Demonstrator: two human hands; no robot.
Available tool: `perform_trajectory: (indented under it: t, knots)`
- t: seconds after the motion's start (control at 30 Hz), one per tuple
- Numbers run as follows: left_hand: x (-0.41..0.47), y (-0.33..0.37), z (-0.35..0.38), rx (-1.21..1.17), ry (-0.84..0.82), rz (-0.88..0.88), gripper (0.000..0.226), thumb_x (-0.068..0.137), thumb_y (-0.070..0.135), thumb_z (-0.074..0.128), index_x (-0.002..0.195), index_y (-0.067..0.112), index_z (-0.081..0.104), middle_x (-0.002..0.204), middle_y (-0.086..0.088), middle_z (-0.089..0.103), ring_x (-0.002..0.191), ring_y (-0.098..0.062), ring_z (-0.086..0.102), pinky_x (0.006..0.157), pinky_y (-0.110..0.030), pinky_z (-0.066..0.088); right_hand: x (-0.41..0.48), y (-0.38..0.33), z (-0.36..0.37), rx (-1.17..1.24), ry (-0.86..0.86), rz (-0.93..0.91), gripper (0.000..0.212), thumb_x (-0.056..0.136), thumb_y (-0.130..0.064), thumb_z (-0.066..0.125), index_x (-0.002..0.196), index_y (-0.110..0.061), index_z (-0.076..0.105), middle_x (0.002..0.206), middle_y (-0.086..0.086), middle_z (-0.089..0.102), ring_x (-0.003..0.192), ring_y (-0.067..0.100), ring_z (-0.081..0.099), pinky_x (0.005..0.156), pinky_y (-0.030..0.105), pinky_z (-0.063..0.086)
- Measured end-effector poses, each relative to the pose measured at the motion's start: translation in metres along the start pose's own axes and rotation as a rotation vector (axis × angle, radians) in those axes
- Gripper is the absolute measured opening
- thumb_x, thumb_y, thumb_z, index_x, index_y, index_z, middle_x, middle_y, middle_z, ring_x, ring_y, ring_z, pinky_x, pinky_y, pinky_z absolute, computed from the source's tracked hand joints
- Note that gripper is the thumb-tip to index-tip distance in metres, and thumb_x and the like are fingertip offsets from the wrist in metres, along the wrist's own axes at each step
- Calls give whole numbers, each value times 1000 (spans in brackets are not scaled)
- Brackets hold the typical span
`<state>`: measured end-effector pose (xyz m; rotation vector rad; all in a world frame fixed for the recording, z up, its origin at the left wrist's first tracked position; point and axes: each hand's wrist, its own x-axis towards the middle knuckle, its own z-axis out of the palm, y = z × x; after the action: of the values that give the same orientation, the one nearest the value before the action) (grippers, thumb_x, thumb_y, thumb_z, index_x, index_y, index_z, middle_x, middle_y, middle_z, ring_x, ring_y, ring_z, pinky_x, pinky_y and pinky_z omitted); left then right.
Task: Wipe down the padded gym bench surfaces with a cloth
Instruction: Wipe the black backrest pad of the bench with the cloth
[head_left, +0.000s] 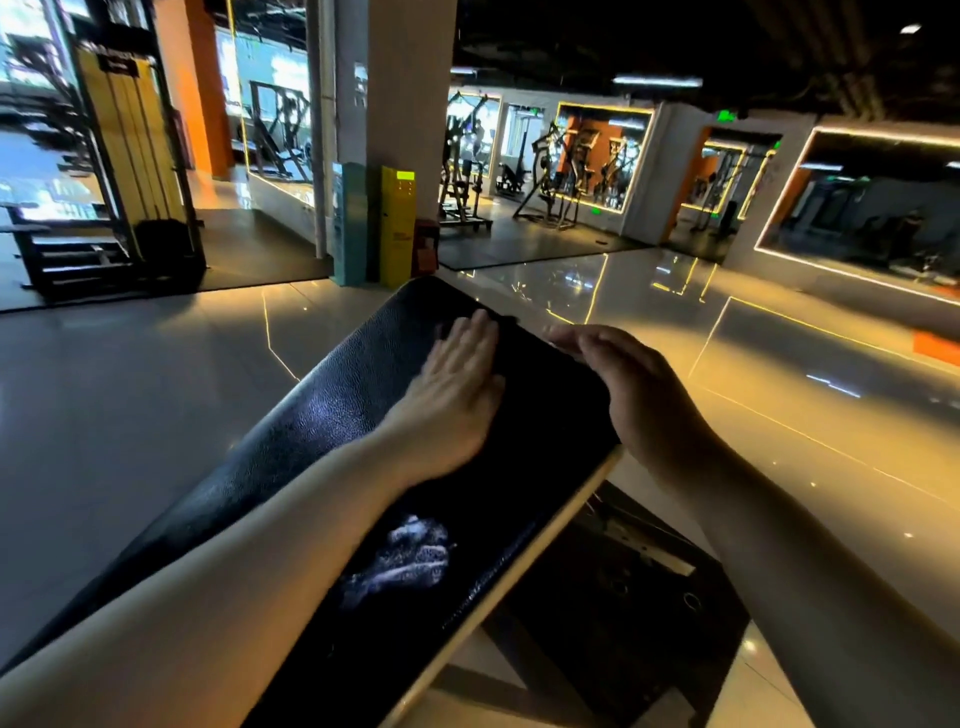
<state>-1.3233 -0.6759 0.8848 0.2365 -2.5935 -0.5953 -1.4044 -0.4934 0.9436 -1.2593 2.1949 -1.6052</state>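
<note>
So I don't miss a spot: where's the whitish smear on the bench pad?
Head view: the whitish smear sits low on the bench pad, just right of the left forearm, nearer the camera than the left hand.

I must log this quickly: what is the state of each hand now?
Left hand: open, flat on the black padded gym bench.
Right hand: open, fingers relaxed at the bench edge, nothing visibly held.

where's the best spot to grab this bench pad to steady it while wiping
Probably grip the bench pad along its right long edge, coming from the right beside the right hand: the top is broad and flat, but that rounded edge lets fingers curl over.
</note>
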Motion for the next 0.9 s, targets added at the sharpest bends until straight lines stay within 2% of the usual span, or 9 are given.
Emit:
perform_trajectory:
  t: [0.13, 0.17, 0.3, 0.4, 0.5, 0.6, 0.67, 0.73, 0.9]
  knots:
    - [-48, 35, 10, 104, 16, 336, 61, 105, 39, 22, 158, 21, -4, 165, 5, -14, 149, -6, -21, 122, -29, -12, -5, 8, 4, 27, 29, -15, 40, 110, -29, 28, 135, -20, 58, 129, -8, 63, 119, -6, 55, 94, 6, 42]
    - [-46, 31, 9, 114, 18, 333, 61, 105, 41, 21, 158, 22, -3, 165, 6, -13, 149, -6, -20, 122, -29, -11, -5, 9, 4, 25, 26, -20, 42, 110, -32, 26, 137, -19, 56, 131, -7, 62, 121, -6, 54, 96, 7, 42]
    - [-19, 35, 8, 52, 11, -5, 63, 105, 41, 18, 158, 21, -8, 164, 3, -19, 148, -11, -24, 124, -38, -7, -2, 13, 9, 36, 9, -18, 56, 103, -52, 26, 142, -21, 52, 139, -6, 58, 127, -3, 52, 112, 25, 40]
    - [-39, 72, 22, 103, 45, 135, 63, 105, 40, 19, 157, 19, -9, 164, 0, -18, 149, -15, -23, 124, -39, -6, -2, 20, 11, -46, 45, -51, 63, 94, -68, 27, 140, -33, 53, 142, -12, 56, 132, 1, 49, 116, 41, 38]
    - [-72, 63, 24, 173, 43, 305, 61, 105, 44, 15, 158, 19, -1, 165, -1, -9, 151, -14, -18, 125, -39, -2, -11, 22, 15, -405, 51, -176, 65, 98, -62, 19, 145, -28, 47, 149, -8, 50, 136, 3, 43, 115, 34, 35]
    - [-61, 27, 16, 97, 17, 167, 61, 104, 44, 15, 158, 22, -1, 166, 3, -10, 150, -8, -18, 125, -38, 0, -16, 21, 22, -808, 83, -331, 66, 101, -56, 18, 145, -16, 48, 151, 0, 49, 140, 11, 40, 115, 27, 28]
    - [-46, 20, 12, 49, 30, 27, 62, 103, 41, 17, 159, 21, -2, 165, 3, -14, 149, -9, -21, 125, -40, 0, -11, 17, 24, -903, 55, -317, 70, 100, -58, 19, 145, -14, 48, 153, 2, 46, 143, 14, 38, 116, 29, 28]
    - [-44, 31, 14, 77, 20, 4, 62, 103, 40, 17, 158, 22, -6, 164, 1, -18, 149, -13, -25, 124, -42, -3, -6, 11, 26, -1004, 25, -296, 77, 97, -63, 15, 144, -13, 50, 155, 2, 45, 144, 17, 37, 118, 36, 29]
    - [-86, 30, 18, 168, 16, 246, 60, 104, 40, 20, 159, 18, 7, 166, -4, -2, 152, -15, -15, 125, -41, 0, 2, -2, 44, -919, -20, -347, 78, 96, -62, 11, 143, -15, 52, 151, 1, 49, 141, 14, 42, 119, 38, 29]
